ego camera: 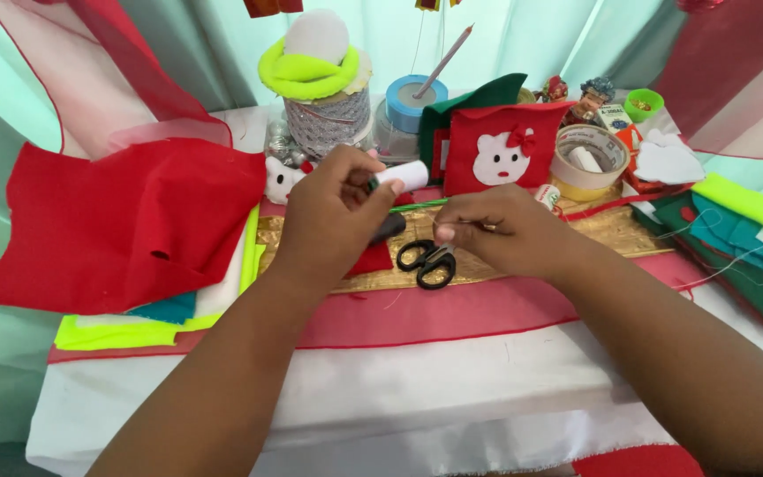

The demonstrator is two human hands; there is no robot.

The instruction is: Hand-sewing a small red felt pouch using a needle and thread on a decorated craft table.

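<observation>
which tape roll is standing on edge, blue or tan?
The tan tape roll, right of the red bear pouch, stands tilted on edge with its hole facing the camera. The blue tape roll lies flat on a jar.

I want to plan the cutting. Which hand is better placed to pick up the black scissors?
Probably the right hand: it hovers just above the black scissors, while the left hand holds a white spool.

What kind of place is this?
Probably a craft or sewing table: felt sheets in red, green and yellow, black scissors, tape rolls, and a white thread spool in the left hand.
</observation>
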